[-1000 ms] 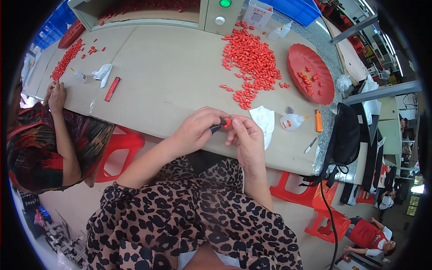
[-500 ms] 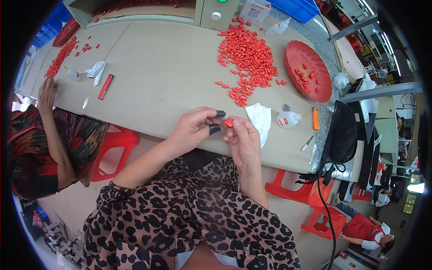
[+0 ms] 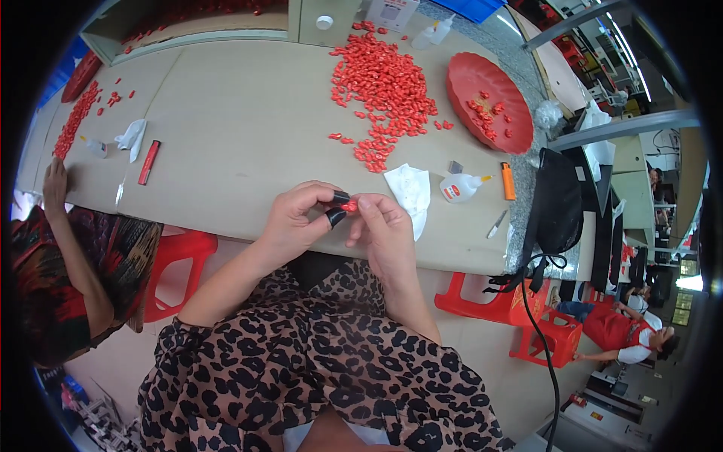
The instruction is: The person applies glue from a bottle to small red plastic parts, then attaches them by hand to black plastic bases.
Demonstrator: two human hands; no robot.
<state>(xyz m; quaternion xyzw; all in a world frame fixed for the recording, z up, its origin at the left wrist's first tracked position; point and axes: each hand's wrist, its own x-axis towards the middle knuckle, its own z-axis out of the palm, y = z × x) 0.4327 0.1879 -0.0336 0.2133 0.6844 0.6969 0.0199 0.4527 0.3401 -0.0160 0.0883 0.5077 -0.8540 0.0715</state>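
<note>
Just above the table's near edge, a small shiny red piece (image 3: 350, 206) sits between my two hands. My left hand (image 3: 297, 215), with black covers on its thumb and a fingertip, pinches the piece from the left. The fingertips of my right hand (image 3: 388, 222) hold its other side. Beyond them a large heap of similar red pieces (image 3: 384, 79) is spread over the table. A crumpled white tissue (image 3: 410, 197) lies right of my right hand, followed by a white squeeze bottle (image 3: 459, 187) with a yellow tip.
A red scalloped tray (image 3: 459, 79) with several pieces stands at the right. Near it lie an orange lighter (image 3: 507, 181), a small blade tool (image 3: 497, 224) and a black bag (image 3: 557, 203). At far left, a co-worker's hand (image 3: 55, 181) touches another row of red pieces (image 3: 79, 113).
My left fingertips, which were apart from the red piece, have closed on it beside my right fingers. The whole view has shifted, so the table appears further left.
</note>
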